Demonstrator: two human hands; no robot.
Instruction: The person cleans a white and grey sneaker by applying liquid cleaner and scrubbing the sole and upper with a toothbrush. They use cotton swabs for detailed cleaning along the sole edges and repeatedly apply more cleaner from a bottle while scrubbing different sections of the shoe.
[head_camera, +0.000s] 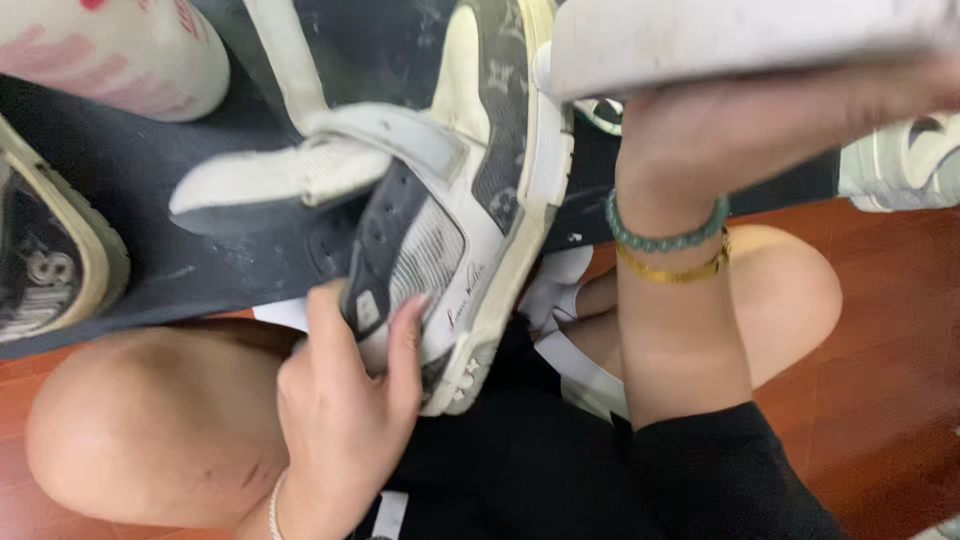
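Much cut off or hard to read here. Right hand (760, 110) raised near the top right, fingers running out past the frame edge, closed under a pale flat thing (740, 35) that could be a shoe sole; too blurred and cropped to say for certain. Green bead bracelet (665, 238) and gold chain (675, 268) around that wrist, black sleeve (720, 470) below. Toe end of the sneaker (450, 210) lost behind the pale thing and the top edge. Thumb side of the left hand partly hidden under the shoe.

Sneaker held at the heel by the left hand (345, 400), fingers wrapped up over the side panel, above the lap and over the near edge of a dark mat (150, 190). Tilted, sole edge turned to the right. White and dark blue-grey upper with a faded pattern, grey mesh panel, white strap (300, 170) hanging loose to the left, thick off-white sole scuffed and dirty.

Other shoes only partly seen: a dark one (50, 260) at the mat's left edge, a white and pink one (110, 50) at its far left corner, a pale one (900, 165) at the right. Bare knees (140, 430) over reddish wooden floor (880, 380).
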